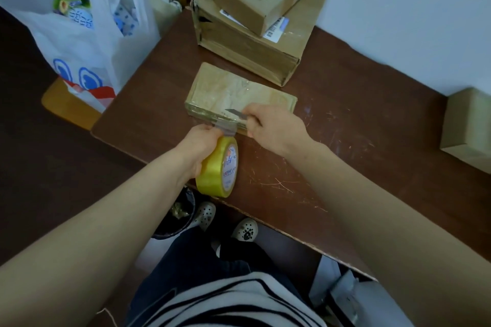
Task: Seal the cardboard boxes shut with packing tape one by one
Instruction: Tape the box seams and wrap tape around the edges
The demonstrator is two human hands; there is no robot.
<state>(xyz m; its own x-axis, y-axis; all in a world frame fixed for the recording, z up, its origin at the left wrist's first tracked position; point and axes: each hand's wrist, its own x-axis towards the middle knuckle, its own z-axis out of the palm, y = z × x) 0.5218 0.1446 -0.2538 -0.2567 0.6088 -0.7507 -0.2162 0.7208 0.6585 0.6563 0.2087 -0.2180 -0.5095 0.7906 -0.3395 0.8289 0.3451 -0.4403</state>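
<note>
A flat cardboard box (pixel 233 93), glossy with tape, lies on the brown table (pixel 345 119). My left hand (pixel 198 147) grips a yellow roll of packing tape (pixel 219 167) at the box's near edge. A clear strip of tape (pixel 225 127) runs from the roll to that edge. My right hand (pixel 276 127) holds a small knife whose blade (pixel 235 112) points left just above the strip.
Two stacked cardboard boxes (pixel 255 21) stand at the back of the table. Another box (pixel 470 127) sits at the right edge. A white plastic bag (pixel 87 34) rests on a stool to the left. My legs and shoes show below the table's front edge.
</note>
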